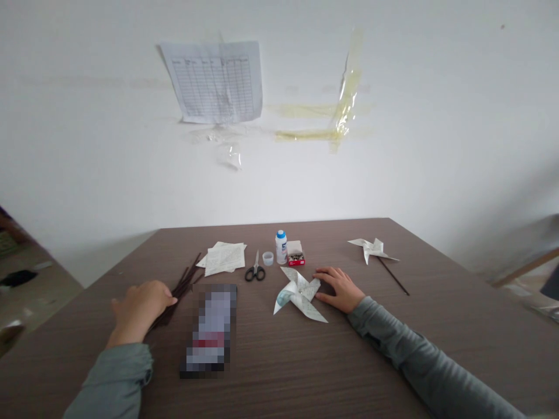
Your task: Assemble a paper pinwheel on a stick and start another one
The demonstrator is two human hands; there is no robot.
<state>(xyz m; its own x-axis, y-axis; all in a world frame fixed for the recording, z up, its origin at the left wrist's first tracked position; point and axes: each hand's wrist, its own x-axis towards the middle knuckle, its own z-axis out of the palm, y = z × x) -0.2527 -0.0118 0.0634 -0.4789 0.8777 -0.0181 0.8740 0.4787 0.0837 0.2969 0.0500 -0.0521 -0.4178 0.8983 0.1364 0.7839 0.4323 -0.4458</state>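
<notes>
My left hand [142, 308] is closed over a bundle of thin dark-brown sticks [187, 279] on the left of the table; its fingertips are partly hidden. To the right, my right hand [340, 289] rests with fingers apart at the edge of a folded paper pinwheel [300, 295], touching one of its blades. This pinwheel lies flat and shows no stick. A second paper pinwheel [373, 250], attached to a brown stick [395, 277], lies farther right.
Between the hands lies a blurred-out phone [212, 329]. Farther back are paper sheets [225, 258], black-handled scissors [255, 272], a small clear cup [268, 258], a blue-capped white bottle [281, 249] and a red box of small metal pins [296, 259]. A white wall [305, 186] borders the table.
</notes>
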